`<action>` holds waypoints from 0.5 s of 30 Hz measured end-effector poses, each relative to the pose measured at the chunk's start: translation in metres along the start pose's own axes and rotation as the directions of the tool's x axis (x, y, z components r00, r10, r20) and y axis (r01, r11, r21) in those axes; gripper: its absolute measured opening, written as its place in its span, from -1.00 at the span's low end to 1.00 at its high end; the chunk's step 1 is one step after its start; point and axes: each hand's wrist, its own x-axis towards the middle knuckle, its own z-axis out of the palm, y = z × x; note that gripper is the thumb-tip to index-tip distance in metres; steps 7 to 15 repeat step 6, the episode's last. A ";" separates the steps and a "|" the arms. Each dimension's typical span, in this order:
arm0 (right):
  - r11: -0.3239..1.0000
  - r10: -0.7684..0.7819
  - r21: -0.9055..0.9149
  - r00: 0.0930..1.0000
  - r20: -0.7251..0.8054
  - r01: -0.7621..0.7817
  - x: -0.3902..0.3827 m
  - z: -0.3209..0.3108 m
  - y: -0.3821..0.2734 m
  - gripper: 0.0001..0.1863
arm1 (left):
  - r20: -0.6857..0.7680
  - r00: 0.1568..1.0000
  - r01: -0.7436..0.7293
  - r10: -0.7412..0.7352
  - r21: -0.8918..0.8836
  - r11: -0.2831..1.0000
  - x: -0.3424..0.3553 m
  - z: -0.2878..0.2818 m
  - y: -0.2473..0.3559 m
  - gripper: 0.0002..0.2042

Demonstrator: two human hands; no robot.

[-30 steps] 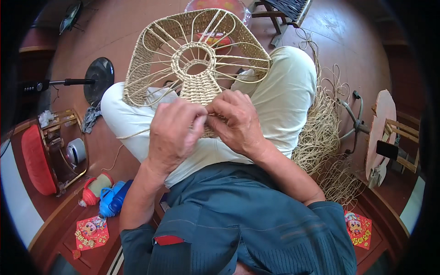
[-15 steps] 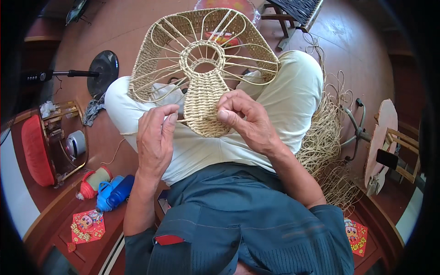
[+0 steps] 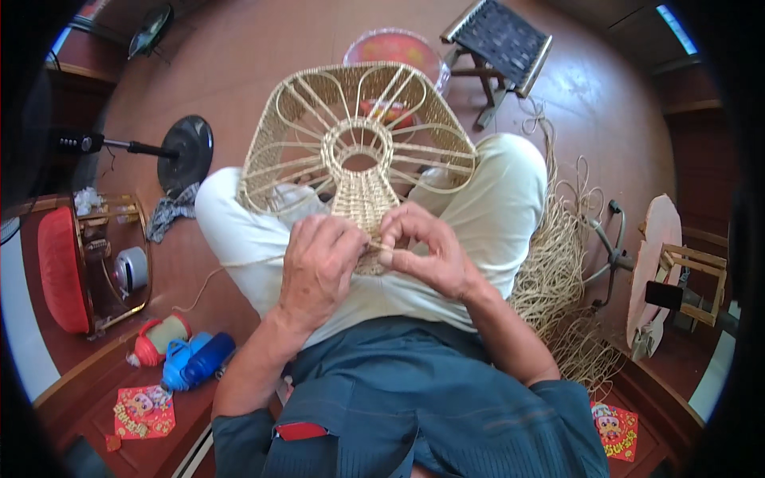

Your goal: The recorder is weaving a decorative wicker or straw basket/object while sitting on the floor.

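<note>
A tan woven straw piece (image 3: pixel 362 199) rests across my lap. It has a round ring with looped spokes fanning out to a deep woven wall, and a solid paddle-shaped tail pointing toward me. Over that tail my left hand (image 3: pixel 319 259) is curled, thumb and fingers pressed together on a straw cord. My right hand (image 3: pixel 430 251) pinches the cord between thumb and forefinger, its tips nearly touching the left hand's. From beside my left hand a length of straw cord (image 3: pixel 247 262) runs over my left thigh to the floor. My fingers hide part of the tail's weave.
A heap of loose straw cord (image 3: pixel 550 271) lies right of my leg. Ahead stand a woven-seat stool (image 3: pixel 502 44) and a round transparent-rimmed tray (image 3: pixel 398 48). On the left are a black round stand base (image 3: pixel 186 154), a red cushion (image 3: pixel 64 271) and a blue bottle (image 3: pixel 209 360).
My hands have come together over the tail, the left moving right and closing on the cord. The view has shifted, so the woven piece sits lower in the picture.
</note>
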 end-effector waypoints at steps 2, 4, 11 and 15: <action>0.949 -0.199 -0.229 0.975 0.100 0.217 0.005 -0.005 0.000 -0.85 | -0.002 1.000 0.023 -0.023 -0.019 1.000 0.005 -0.003 0.005 -0.80; 0.928 -0.177 -0.295 0.966 0.189 0.227 0.004 -0.013 -0.001 -0.74 | -0.031 0.998 -0.060 0.060 0.030 0.998 0.013 -0.007 0.012 -0.83; 0.954 -0.153 -0.239 0.979 0.131 0.181 0.003 -0.015 -0.002 -0.65 | 0.087 0.937 -0.351 0.340 0.236 0.906 0.024 -0.006 0.026 -0.75; 0.954 -0.153 -0.239 0.979 0.131 0.181 0.003 -0.015 -0.002 -0.65 | 0.087 0.937 -0.351 0.340 0.236 0.906 0.024 -0.006 0.026 -0.75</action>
